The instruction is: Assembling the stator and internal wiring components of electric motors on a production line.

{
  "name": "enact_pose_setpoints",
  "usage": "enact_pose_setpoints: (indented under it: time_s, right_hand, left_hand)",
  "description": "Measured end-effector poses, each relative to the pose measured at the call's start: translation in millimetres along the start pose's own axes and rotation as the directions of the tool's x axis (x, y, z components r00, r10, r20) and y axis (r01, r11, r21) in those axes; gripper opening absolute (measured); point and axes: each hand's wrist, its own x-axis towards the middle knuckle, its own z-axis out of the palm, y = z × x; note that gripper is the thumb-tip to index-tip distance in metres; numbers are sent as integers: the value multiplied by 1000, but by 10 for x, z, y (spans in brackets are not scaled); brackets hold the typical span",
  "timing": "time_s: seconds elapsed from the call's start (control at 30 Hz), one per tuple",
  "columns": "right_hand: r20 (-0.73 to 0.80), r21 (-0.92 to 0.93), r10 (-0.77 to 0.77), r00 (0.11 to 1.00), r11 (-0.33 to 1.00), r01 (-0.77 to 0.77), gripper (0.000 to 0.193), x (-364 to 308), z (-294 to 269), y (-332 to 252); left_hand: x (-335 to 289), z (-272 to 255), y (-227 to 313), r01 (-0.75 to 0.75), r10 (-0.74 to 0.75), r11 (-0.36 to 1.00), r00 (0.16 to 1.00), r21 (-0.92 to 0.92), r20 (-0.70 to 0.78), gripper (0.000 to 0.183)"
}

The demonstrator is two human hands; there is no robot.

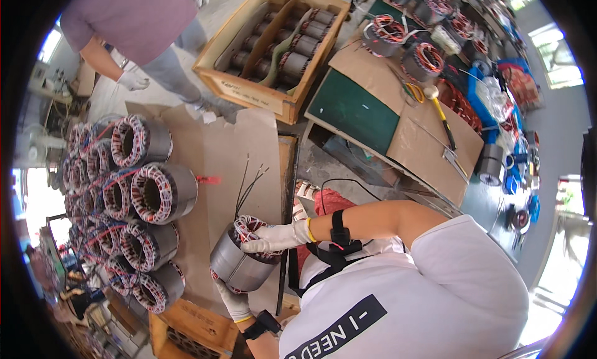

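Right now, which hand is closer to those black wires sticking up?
Right. The right hand rests on the stator's winding just below the black wires; the left hand cups its far bottom end.

The stator has a smooth grey metal shell and glossy copper windings; beside it, matt brown cardboard and white cloth gloves.

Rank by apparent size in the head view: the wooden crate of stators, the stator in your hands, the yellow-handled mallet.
1. Wooden crate, clearly largest.
2. Held stator, gripped by the right hand and left hand; nearness to the camera inflates it.
3. Yellow-handled mallet, thinnest; length unsure against the stator.
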Motion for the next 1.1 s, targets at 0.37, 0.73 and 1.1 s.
enact_pose_setpoints:
  time_s: [0.37, 0.73, 1.1]
  right_hand:
    - [-246, -370, -71, 967, 929, -26, 75, -740, -122, -474]
    - [-704, -276, -134, 697, 956, -96, 72, -2516, -1122, -825]
    - [-903, -62, -7, 430, 992, -114, 73, -3511, -2320, -417]
  left_hand:
    - [-343, 784, 316, 24, -44, 996, 966, 81, 253, 72]
    - [307, 2754, -202, 167, -290, 939, 856, 301, 429, 62]
    - [1187, 4500, -1260, 403, -556, 799, 778, 447, 293, 56]
